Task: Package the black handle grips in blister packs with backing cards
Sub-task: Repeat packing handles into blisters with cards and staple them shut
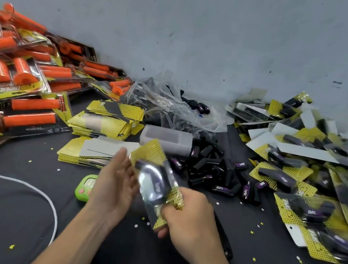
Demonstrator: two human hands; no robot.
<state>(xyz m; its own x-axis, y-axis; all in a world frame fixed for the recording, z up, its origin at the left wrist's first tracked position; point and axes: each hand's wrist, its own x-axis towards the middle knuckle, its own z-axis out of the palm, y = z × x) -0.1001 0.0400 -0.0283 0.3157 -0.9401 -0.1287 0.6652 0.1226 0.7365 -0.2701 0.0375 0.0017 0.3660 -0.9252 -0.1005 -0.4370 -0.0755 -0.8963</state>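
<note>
While the right hand (187, 215) clenches the lower end of a blister pack (156, 181), the pack tilts toward 11 o'clock beside the released, open left hand (116, 182); loose black grips (214, 171) lie beyond on the table (10, 209).

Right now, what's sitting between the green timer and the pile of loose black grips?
In the head view, the two hands: left hand open, right hand gripping a blister pack, between green timer and loose black grips.

A packing workshop: heaps of packaged orange grips (29, 78), backing cards (104, 126), bare wall (205, 35).
</note>
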